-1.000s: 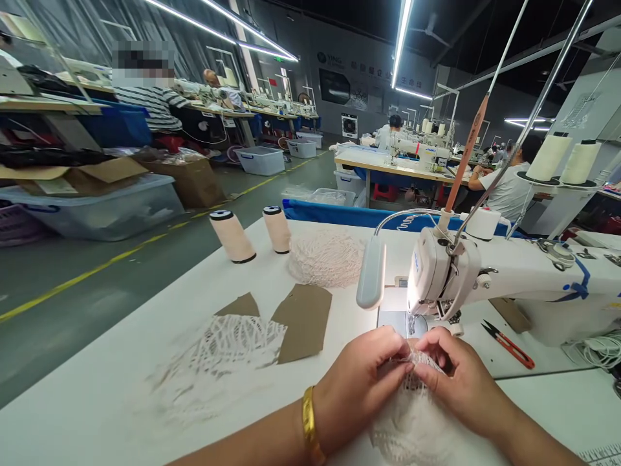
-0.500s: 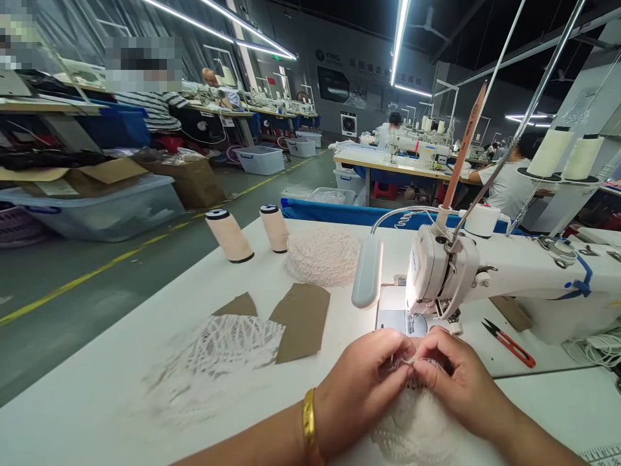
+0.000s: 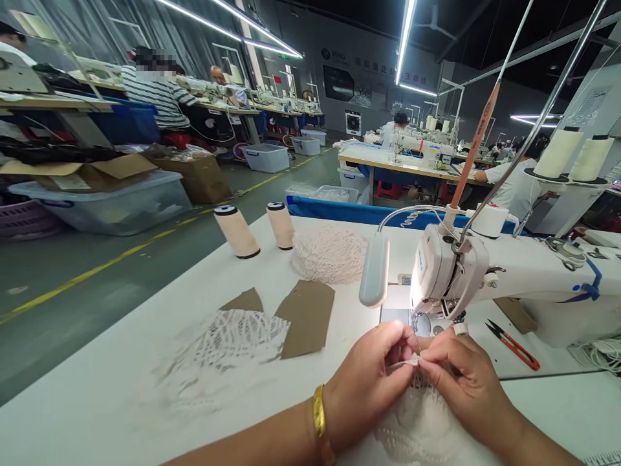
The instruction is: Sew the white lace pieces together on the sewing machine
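My left hand (image 3: pixel 371 382) and my right hand (image 3: pixel 460 382) meet fingertip to fingertip just in front of the needle of the white sewing machine (image 3: pixel 509 278). Both are closed in a pinch on the edge of a piece of white net lace (image 3: pixel 422 421), which hangs down toward me over the white table (image 3: pixel 121 401). A gold bangle (image 3: pixel 320 421) circles my left wrist. The machine's lamp (image 3: pixel 374 278) lights the spot from the left.
Another lace piece (image 3: pixel 233 336), two brown card templates (image 3: pixel 305 317), a lace heap (image 3: pixel 330 254) and two thread cones (image 3: pixel 237 231) lie to the left. Red-handled snips (image 3: pixel 514 346) rest to the right. Beyond are other people at sewing tables and plastic bins.
The pinched lace edge has been lifted slightly and drawn out between my fingertips, and the view has shifted a little to the left.
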The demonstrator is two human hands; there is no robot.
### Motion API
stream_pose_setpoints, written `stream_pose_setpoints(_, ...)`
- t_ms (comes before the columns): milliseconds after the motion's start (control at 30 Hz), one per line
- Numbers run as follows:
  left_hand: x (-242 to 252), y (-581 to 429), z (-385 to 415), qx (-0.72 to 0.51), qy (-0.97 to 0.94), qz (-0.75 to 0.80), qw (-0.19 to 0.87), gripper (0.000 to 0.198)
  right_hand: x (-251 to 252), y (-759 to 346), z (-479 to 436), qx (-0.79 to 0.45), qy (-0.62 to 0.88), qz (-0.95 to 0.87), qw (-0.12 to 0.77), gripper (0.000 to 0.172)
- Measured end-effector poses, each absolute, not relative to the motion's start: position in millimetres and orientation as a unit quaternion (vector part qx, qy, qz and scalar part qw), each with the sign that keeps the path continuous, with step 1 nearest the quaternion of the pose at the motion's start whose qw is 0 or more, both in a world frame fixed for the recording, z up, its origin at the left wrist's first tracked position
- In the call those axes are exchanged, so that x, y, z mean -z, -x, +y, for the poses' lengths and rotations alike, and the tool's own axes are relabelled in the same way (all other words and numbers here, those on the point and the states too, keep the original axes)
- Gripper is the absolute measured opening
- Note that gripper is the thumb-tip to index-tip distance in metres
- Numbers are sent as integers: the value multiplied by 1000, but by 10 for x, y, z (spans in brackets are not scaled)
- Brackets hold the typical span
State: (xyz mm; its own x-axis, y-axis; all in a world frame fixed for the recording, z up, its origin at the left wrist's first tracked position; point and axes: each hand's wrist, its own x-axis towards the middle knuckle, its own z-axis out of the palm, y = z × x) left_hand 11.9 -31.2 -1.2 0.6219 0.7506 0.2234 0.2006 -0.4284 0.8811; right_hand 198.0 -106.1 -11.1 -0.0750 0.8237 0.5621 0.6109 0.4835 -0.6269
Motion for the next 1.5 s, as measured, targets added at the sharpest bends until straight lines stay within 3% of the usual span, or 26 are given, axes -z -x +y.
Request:
stream_pose_setpoints(333,-37,-65,-270,-306,-800,262,445,21,49,-1969,-1092,-118,530,-715,441,15)
stream_pose_setpoints(567,-291,22,-438,-151,-734,276,601,34,-93,-1922,-1278,-264,545,-706,368,17)
stream_pose_setpoints(633,-252,-19,-399,-128,-780,294,537,30,-53,-1905,-1184,-248,589,-691,338,16)
stream_pose_setpoints(800,25,-171,-224,-207,-898,346,178,12,124,-1896,-827,-130,653,-695,271,18)
stream_pose_setpoints(900,160,-181,-192,-270,-926,258,61,12,169,-1915,-751,-107,661,-696,262,16)
stream_pose_setpoints(1133,255,-117,-191,-320,-930,181,23,23,150,-2018,-860,-86,655,-708,251,10)
stream_pose_setpoints(1267,252,-139,-175,-321,-930,177,12,22,175,-2057,-976,-39,603,-751,266,21)
stream_pose_setpoints(1500,255,-129,-158,-296,-937,183,6,18,285,-2047,-963,25,560,-785,264,25)
